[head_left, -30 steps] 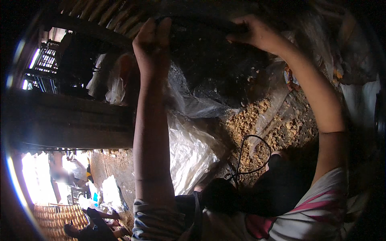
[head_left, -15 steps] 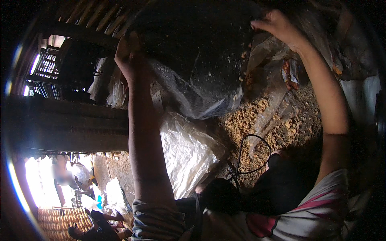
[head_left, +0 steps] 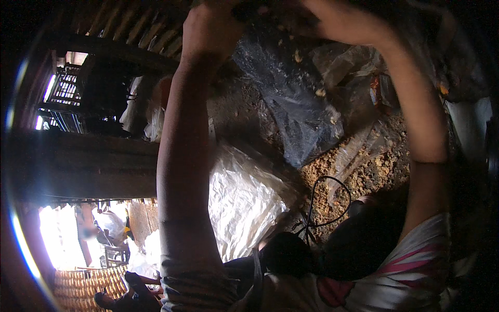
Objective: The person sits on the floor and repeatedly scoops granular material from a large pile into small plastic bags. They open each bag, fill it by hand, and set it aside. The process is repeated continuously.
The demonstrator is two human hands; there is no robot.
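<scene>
Pale crumbs [head_left: 382, 166] litter the dim floor [head_left: 234, 104] near the dark bag [head_left: 291, 99], which hangs between left hand [head_left: 213, 28] and right hand [head_left: 345, 21]; shadow hides each grip, so I cannot tell its state. Probably light, limp, slippery; best bunched by the mouth.

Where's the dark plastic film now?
The dark plastic film is at upper centre in the head view, just below the left hand and right hand, its lower end beside the yellowish crumbs.
</scene>
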